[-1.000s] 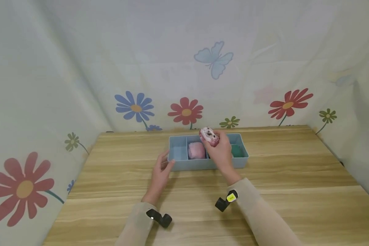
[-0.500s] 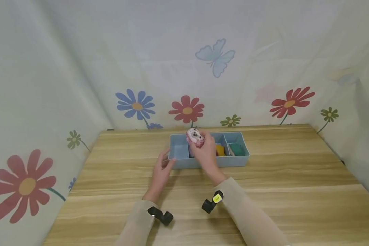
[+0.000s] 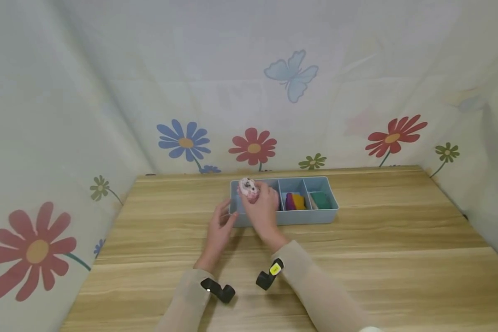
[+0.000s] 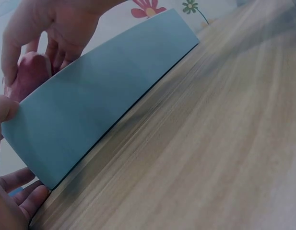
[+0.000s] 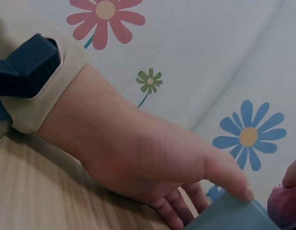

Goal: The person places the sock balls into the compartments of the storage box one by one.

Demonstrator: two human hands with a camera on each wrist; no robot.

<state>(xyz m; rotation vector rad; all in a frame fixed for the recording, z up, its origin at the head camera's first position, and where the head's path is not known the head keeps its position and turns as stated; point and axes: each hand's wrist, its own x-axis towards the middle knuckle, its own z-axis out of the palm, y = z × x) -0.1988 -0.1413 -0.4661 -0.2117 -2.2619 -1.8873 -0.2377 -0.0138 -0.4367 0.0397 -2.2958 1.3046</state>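
Note:
A blue storage box (image 3: 303,217) with a row of compartments stands near the table's back. My right hand (image 3: 263,213) pinches a rounded pink-and-white bundle (image 3: 248,190) with dark marks, probably rolled cloth, over the box's leftmost compartment. The left wrist view shows the bundle (image 4: 29,76) just above the rim, reddish on that side. My left hand (image 3: 218,228) holds the box's near left corner, its thumb on the rim and its fingers along the outer end wall. Behind my right hand, a pink bundle (image 3: 276,199) in the second compartment is mostly hidden.
A purple-and-yellow bundle (image 3: 295,201) sits in the third compartment, and a green one (image 3: 320,200) in the rightmost. Wooden tabletop (image 3: 398,240) surrounds the box. A flower-printed curtain (image 3: 336,106) rises behind the table's back edge and along both sides.
My right hand has carried the pink-and-white bundle leftward along the box, from above the middle to the leftmost compartment, uncovering the purple-and-yellow bundle. The left hand has stayed at the corner.

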